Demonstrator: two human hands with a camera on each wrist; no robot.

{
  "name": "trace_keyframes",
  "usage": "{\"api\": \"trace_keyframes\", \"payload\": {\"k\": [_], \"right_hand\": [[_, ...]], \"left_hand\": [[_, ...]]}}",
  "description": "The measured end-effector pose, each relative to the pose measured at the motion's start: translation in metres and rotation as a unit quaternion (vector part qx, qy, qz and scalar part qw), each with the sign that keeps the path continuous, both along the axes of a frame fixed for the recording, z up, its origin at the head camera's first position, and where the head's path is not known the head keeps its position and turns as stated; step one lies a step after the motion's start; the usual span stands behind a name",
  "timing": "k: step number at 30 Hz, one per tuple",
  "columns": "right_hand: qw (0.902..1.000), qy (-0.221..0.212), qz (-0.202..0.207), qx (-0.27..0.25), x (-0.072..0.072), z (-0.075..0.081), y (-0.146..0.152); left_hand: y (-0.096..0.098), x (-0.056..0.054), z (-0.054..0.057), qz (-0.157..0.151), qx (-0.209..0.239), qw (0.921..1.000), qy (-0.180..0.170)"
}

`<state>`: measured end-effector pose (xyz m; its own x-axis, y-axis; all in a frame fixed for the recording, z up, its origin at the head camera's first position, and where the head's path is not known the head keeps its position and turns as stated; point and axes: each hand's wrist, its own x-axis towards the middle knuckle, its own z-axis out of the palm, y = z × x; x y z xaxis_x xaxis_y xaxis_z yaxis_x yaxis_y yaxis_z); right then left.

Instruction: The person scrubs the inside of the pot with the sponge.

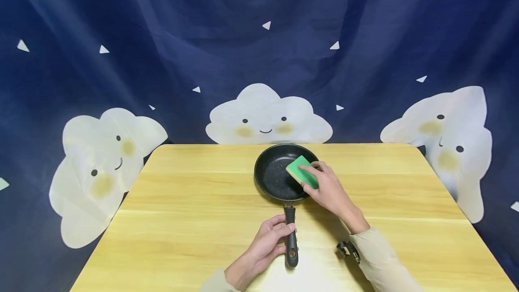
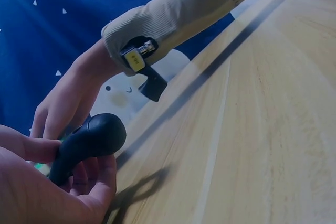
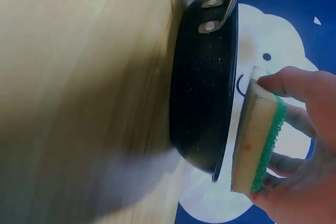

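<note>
- One black pan [image 1: 276,177] over the wooden table [image 1: 182,206], the left hand [image 1: 265,243] gripping its handle [image 1: 292,249].
- One green sponge [image 1: 299,166] above the pan's right side, pinched by the right hand [image 1: 330,191].

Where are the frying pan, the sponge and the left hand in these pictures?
Frying pan [image 1: 275,177], head view: on its dark inner base.
Sponge [image 3: 255,141], right wrist view: on its pale foam layer.
Left hand [image 1: 265,245], head view: near the base of the thumb.
</note>
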<state>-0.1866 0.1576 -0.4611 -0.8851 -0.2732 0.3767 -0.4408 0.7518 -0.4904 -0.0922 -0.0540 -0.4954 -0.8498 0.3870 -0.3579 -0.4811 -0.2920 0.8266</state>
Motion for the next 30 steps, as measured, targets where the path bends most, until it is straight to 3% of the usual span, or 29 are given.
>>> {"api": "trace_keyframes", "payload": {"k": [23, 30], "right_hand": [[0.9929, -0.05, 0.054, 0.093, -0.015, 0.003, -0.019], [0.9891, -0.088, 0.056, 0.103, -0.019, 0.001, -0.024]], "left_hand": [[-0.001, 0.001, -0.001, -0.009, 0.008, 0.9999, -0.002], [0.0, 0.0, 0.001, -0.003, 0.016, 0.9998, -0.006]]}}
